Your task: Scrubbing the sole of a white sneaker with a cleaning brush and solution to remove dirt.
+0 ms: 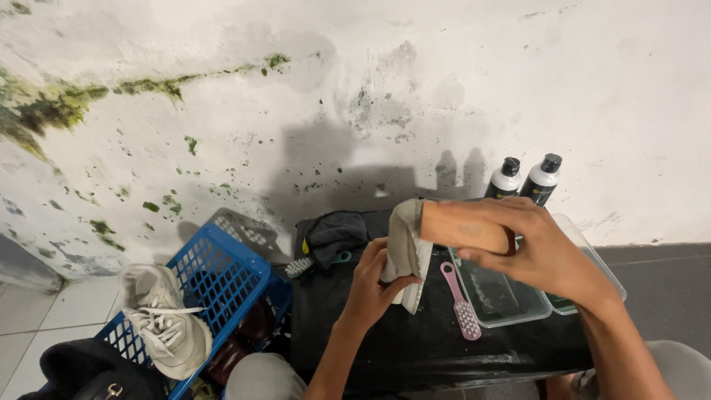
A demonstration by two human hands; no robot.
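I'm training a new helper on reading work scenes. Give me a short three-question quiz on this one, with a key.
1. True or false: the right hand holds a wooden brush.
2. What does the left hand hold against the brush's end? A) a sponge B) a cloth C) a bottle
3. Where does the pink brush lie relative to the clear tub?

Key
1. True.
2. B.
3. On the black table, just left of the tub.
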